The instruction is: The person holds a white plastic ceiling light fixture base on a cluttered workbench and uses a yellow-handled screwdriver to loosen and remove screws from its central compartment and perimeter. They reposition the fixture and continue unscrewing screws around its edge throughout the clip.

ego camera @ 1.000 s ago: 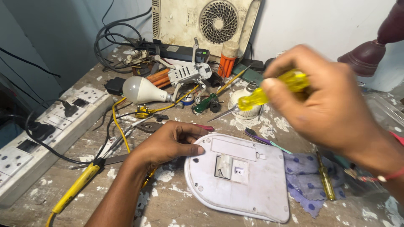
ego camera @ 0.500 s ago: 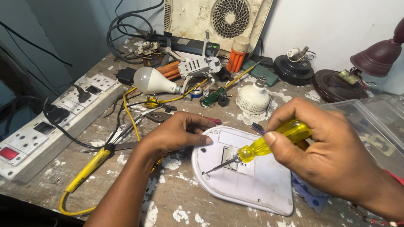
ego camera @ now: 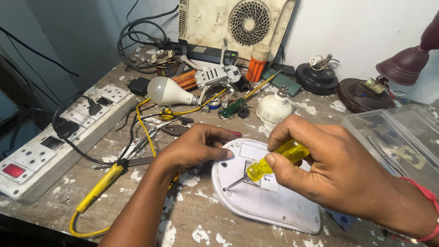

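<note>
Right hand (ego camera: 338,176) grips yellow screwdriver (ego camera: 270,162), tip at the white casing (ego camera: 270,206); left hand (ego camera: 194,146) rests open, pinning its edge — tip slipping off could gouge plastic or fingers.

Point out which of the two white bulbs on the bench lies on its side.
The smooth white bulb beside the yellow wire lies on its side; the ribbed bulb near the right hand stands base up.

Small electrical repair workshop. Paint-spattered wooden bench (ego camera: 137,215) against a bare wall, switchboard (ego camera: 50,146) along its left edge, soldering iron (ego camera: 98,187), loose bulb (ego camera: 167,91), lamp bases (ego camera: 320,75) and tangled cables (ego camera: 137,41) at the back, opened appliance casing (ego camera: 228,23) leaning on the wall.
</note>
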